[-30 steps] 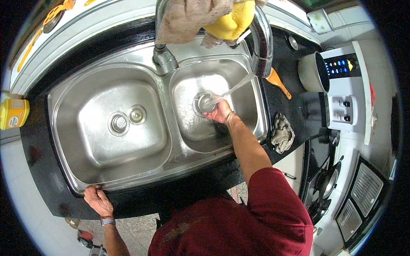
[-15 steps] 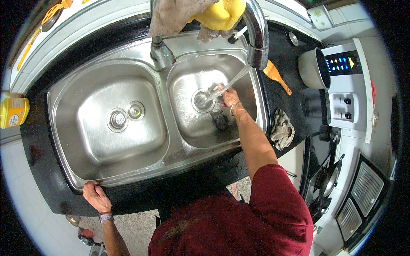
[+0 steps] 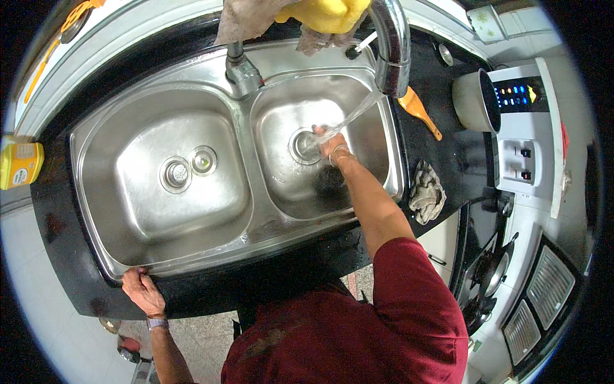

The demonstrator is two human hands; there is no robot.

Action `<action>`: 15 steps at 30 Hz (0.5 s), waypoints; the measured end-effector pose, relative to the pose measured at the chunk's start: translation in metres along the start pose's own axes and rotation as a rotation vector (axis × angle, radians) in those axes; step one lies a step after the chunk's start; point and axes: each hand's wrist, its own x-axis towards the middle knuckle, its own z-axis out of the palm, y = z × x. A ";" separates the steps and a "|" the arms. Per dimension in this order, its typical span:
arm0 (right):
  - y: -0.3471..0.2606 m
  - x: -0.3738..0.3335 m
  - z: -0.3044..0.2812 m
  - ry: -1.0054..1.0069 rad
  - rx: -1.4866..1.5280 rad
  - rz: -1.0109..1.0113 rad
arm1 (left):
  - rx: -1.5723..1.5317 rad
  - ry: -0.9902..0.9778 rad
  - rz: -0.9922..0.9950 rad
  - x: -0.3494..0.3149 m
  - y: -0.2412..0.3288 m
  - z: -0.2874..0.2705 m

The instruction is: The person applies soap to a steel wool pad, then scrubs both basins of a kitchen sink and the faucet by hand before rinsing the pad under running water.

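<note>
My right hand (image 3: 330,142) is low in the right basin (image 3: 364,115) of the steel sink, beside its drain (image 3: 306,146). Its fingers look closed, but the water over them hides what they hold, if anything. A stream of water (image 3: 358,112) runs from the curved faucet (image 3: 392,57) down to the hand and the drain. A dark shadow lies under my wrist. My left hand (image 3: 142,291) grips the sink rim at the front left corner, fingers curled over it. The left basin (image 3: 160,221) holds two round drain fittings.
A grey cloth (image 3: 427,192) and a wooden spatula (image 3: 419,112) lie on the black counter right of the sink. Behind them stands a pot (image 3: 473,101) by a white dispenser (image 3: 526,153). Yellow and brown cloths (image 3: 326,14) hang above the faucet base. A yellow bottle (image 3: 22,163) stands far left.
My right hand has shifted slightly left, closer to the drain and into the stream. The view has moved a little. My left hand stays on the rim, and water still runs.
</note>
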 end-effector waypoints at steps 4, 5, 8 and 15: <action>-0.036 -0.016 -0.016 0.176 -0.279 0.014 | 0.023 -0.013 -0.020 -0.003 0.005 -0.005; -0.033 -0.018 -0.014 0.176 -0.276 -0.115 | 0.025 -0.007 -0.020 -0.003 0.006 -0.004; -0.031 -0.019 0.006 0.104 -0.270 -0.404 | 0.023 -0.005 -0.011 -0.003 0.004 -0.002; -0.067 -0.029 0.061 -0.007 -0.176 -0.066 | 0.021 0.009 -0.018 -0.003 0.005 -0.004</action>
